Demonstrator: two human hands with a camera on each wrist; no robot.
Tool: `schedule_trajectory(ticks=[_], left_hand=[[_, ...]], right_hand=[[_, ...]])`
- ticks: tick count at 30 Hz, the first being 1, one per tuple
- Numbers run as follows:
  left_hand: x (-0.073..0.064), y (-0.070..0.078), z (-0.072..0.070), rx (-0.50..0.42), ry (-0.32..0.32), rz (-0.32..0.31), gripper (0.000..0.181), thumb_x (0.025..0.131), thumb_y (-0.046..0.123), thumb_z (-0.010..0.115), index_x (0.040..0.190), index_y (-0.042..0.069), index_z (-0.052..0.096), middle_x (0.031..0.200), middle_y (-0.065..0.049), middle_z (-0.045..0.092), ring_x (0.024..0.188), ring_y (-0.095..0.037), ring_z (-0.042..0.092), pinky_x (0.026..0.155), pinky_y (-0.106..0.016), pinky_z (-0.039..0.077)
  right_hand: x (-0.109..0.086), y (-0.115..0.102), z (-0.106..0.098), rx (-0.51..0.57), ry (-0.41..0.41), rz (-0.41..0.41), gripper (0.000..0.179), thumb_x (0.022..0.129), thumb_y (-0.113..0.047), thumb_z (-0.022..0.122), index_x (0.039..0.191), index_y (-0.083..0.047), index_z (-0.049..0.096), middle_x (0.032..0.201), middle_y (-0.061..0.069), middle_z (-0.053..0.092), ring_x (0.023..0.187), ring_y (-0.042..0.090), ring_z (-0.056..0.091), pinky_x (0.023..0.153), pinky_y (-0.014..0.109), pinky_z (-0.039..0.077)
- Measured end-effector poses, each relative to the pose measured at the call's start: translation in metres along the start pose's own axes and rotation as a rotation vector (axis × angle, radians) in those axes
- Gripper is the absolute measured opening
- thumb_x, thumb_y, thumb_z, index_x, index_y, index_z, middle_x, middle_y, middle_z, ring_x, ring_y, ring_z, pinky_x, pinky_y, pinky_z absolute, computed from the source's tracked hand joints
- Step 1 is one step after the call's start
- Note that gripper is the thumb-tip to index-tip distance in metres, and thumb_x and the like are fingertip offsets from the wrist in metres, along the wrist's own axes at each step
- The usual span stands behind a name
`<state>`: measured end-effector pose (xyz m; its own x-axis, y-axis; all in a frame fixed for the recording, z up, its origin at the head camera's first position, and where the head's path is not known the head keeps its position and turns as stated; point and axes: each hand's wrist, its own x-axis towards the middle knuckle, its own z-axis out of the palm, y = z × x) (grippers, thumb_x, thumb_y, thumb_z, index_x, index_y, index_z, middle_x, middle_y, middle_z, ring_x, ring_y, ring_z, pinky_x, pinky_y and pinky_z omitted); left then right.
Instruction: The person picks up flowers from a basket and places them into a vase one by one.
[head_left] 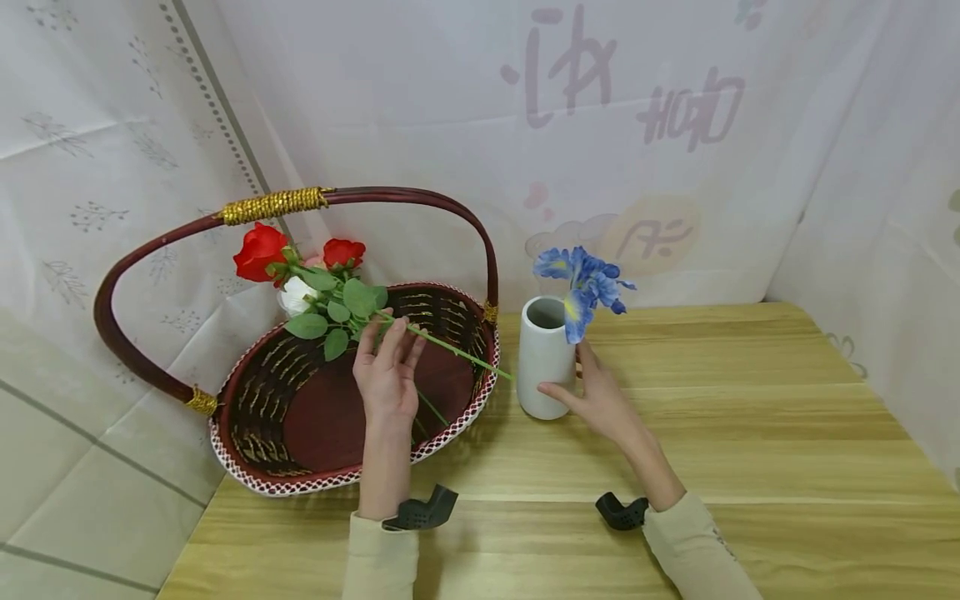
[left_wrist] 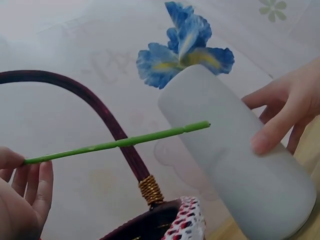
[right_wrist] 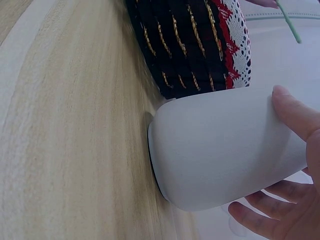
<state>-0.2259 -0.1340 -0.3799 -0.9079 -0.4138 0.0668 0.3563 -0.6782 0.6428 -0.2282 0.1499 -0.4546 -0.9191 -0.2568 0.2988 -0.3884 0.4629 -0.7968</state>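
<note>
My left hand (head_left: 387, 375) is raised over the basket and pinches the green stem (left_wrist: 100, 147) of a rose between thumb and fingers. The stem's bare end points right, towards the white vase (head_left: 542, 367). Leaves, two red roses (head_left: 261, 252) and a white flower (head_left: 297, 296) crowd together beyond that hand; which bloom tops the held stem I cannot tell. With its thumb in front and fingers behind, my right hand (head_left: 603, 400) holds the upright vase from the right side. A blue iris (head_left: 588, 285) leans out of the vase's mouth to the right.
A dark woven basket (head_left: 258, 433) with lace trim and a tall arched handle (head_left: 405, 197) stands left of the vase. Thin green stems (head_left: 432, 408) cross its right part. Beneath is a wooden table (head_left: 750, 433), with printed cloth (head_left: 420, 100) hanging behind and at both sides.
</note>
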Motion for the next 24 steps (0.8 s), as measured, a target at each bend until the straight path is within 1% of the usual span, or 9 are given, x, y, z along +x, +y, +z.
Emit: schedule_trajectory(ticks=[4, 10, 16, 17, 19, 24], left_hand=[[-0.004, -0.002, 0.006, -0.028, 0.004, 0.028, 0.025, 0.094, -0.004, 0.067, 0.118, -0.003, 0.062, 0.092, -0.008, 0.068, 0.077, -0.020, 0.071, 0.076, -0.035, 0.062], [-0.010, -0.002, 0.012, -0.084, 0.013, 0.065, 0.020, 0.095, -0.004, 0.066, 0.114, 0.000, 0.061, 0.095, -0.010, 0.065, 0.082, -0.023, 0.070, 0.082, -0.037, 0.061], [-0.016, -0.001, 0.018, -0.142, -0.039, 0.153, 0.017, 0.095, -0.006, 0.065, 0.110, 0.001, 0.065, 0.094, -0.011, 0.067, 0.083, -0.024, 0.071, 0.083, -0.038, 0.060], [-0.017, -0.002, 0.019, -0.150, -0.048, 0.165, 0.016, 0.095, -0.006, 0.065, 0.109, 0.002, 0.065, 0.094, -0.011, 0.068, 0.083, -0.024, 0.071, 0.083, -0.038, 0.061], [-0.018, -0.002, 0.020, -0.181, -0.062, 0.177, 0.016, 0.095, -0.008, 0.064, 0.109, 0.001, 0.064, 0.093, -0.012, 0.068, 0.083, -0.025, 0.070, 0.082, -0.039, 0.061], [-0.022, -0.004, 0.023, -0.209, -0.058, 0.217, 0.020, 0.094, -0.008, 0.066, 0.111, -0.001, 0.059, 0.092, -0.011, 0.067, 0.082, -0.026, 0.070, 0.082, -0.039, 0.061]], right_hand=[[-0.001, 0.000, 0.000, -0.002, 0.005, -0.005, 0.098, 0.091, -0.037, 0.078, 0.162, -0.013, 0.014, 0.150, 0.023, 0.042, 0.131, 0.042, 0.049, 0.101, 0.061, 0.047], [0.000, 0.002, -0.001, -0.008, 0.008, -0.015, 0.097, 0.091, -0.036, 0.077, 0.161, -0.011, 0.015, 0.149, 0.024, 0.043, 0.130, 0.042, 0.050, 0.100, 0.062, 0.047], [0.000, 0.001, 0.000, -0.002, 0.004, -0.011, 0.096, 0.091, -0.037, 0.077, 0.161, -0.011, 0.016, 0.149, 0.024, 0.042, 0.130, 0.042, 0.049, 0.101, 0.061, 0.047], [0.000, 0.000, 0.000, -0.001, 0.004, -0.009, 0.097, 0.091, -0.037, 0.077, 0.161, -0.011, 0.016, 0.149, 0.024, 0.042, 0.130, 0.041, 0.050, 0.101, 0.061, 0.047], [0.000, 0.000, 0.000, -0.001, 0.003, -0.008, 0.097, 0.091, -0.036, 0.077, 0.161, -0.011, 0.015, 0.149, 0.024, 0.042, 0.130, 0.041, 0.050, 0.101, 0.060, 0.048], [0.000, -0.001, 0.000, -0.003, 0.000, -0.003, 0.097, 0.091, -0.036, 0.077, 0.161, -0.011, 0.015, 0.148, 0.024, 0.043, 0.130, 0.041, 0.050, 0.101, 0.061, 0.047]])
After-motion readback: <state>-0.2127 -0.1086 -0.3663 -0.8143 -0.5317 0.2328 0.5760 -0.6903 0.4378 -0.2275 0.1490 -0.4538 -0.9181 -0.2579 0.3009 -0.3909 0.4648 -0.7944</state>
